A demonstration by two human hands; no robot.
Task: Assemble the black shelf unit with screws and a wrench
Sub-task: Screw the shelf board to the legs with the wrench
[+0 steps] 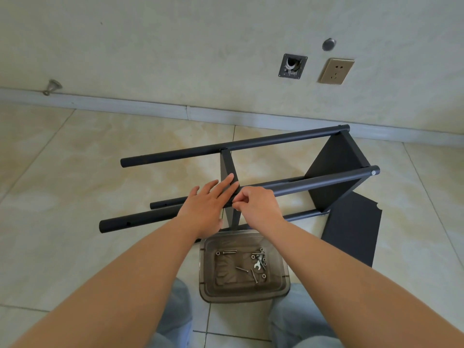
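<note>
Black shelf unit [336, 167]: on its side on the floor, poles running left-right. Left hand [211, 199] flat, steadying the near pole [313, 183]; right hand [253, 204] pinching at that pole's joint, item unseen. Tray [208, 292] of screws [253, 273] and wrench [257, 266] nearer the person.

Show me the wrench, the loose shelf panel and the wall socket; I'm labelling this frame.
wrench [256, 265]: head view, on its open-jawed end.
loose shelf panel [351, 227]: head view, middle of its flat face.
wall socket [336, 71]: head view, centre of its plate.
</note>
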